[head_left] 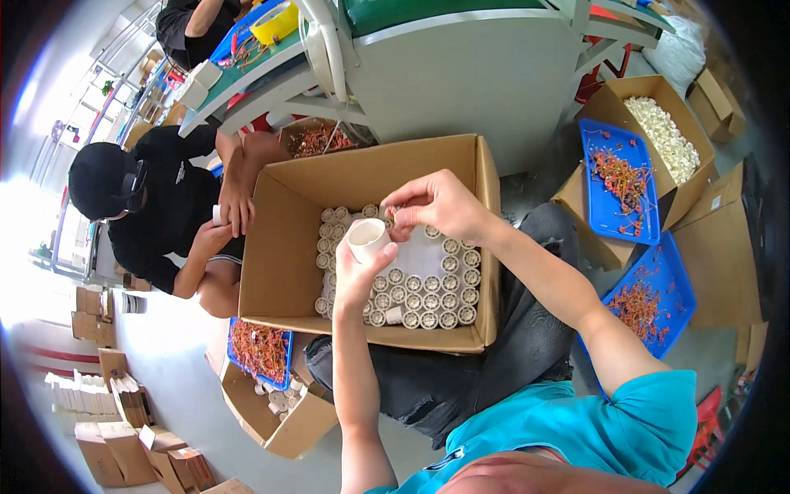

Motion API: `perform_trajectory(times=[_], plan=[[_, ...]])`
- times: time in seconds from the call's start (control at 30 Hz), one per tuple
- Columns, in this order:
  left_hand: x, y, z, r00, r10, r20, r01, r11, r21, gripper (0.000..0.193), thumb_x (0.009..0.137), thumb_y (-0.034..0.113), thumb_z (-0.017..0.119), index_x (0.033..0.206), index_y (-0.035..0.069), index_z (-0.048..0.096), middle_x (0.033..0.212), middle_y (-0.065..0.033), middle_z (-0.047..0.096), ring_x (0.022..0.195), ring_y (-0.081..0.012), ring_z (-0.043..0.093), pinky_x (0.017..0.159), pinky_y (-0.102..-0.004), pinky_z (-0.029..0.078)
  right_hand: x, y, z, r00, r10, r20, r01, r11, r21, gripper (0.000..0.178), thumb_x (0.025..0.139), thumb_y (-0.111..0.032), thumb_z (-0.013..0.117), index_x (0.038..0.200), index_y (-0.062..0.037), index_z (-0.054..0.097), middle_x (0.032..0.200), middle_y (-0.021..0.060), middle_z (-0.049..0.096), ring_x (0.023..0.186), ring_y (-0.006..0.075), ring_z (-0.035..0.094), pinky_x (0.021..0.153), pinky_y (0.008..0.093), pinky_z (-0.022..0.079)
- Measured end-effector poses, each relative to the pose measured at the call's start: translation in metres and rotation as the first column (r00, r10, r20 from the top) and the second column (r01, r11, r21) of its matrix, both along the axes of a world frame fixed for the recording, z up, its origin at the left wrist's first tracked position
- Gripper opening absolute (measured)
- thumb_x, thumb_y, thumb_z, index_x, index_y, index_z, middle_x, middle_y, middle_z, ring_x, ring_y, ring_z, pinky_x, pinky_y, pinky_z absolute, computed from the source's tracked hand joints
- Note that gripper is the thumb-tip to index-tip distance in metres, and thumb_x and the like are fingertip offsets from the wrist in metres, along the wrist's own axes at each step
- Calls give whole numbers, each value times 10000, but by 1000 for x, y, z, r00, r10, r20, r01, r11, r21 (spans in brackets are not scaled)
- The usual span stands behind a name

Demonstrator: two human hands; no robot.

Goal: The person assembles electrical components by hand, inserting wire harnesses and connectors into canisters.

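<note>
Hands. Left hand (354, 284): fingers wrapped round a white cup (368, 239), thumb along its right side, open mouth facing up. Cup is held above the cardboard box (284, 243), near its middle. Right hand (440, 206): fingers curled, thumb and fingertips pinched on a small reddish piece (392, 213), just beside the cup's rim; whether the fingers touch the rim cannot be told.

Obscured. At far left, a co-worker (156, 214) grips a small white cylinder (216, 215), largely covered by the fingers. Cup and left hand block part of the rows of white cylinders (431, 302) in the box. Reddish piece: mostly behind the right fingertips, shape unclear.

Materials. Left: blue tray (289, 354), red-orange tangle of thin strands. Centre: brown corrugated walls; cylinders round, pale, with spoke-like interiors, standing on end in rows, one on its side; smooth white sheet (418, 257) between them. Right: second blue tray (605, 221), looser orange-red strands, beside a carton (691, 202) of small cream-white pieces (665, 140).
</note>
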State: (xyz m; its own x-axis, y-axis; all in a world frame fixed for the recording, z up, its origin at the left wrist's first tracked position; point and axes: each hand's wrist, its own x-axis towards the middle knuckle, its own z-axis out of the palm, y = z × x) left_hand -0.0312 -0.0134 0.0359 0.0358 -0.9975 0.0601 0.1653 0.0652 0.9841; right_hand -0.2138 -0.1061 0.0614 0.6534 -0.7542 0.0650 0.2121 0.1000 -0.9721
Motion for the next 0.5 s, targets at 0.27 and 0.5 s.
perform_trajectory(times=[0.27,0.5], plan=[[-6,3,15,945,131,299,-137,991,0,389,765,108,818,1046,27,562,853,-24,657,760,-86,621,701,-247,517,-13,-5,-30,975,-163,-148,153,985,-82,233,823,50,686,1055,57,693,918,92,706,761,129,672,717,267,559],[-15,3,9,734,374,567,-203,917,-343,459,698,114,862,1033,17,564,828,-58,656,734,-131,641,682,-281,527,-17,-1,-33,994,-106,13,106,994,3,258,814,38,691,1070,62,689,892,101,708,773,138,681,710,274,562]])
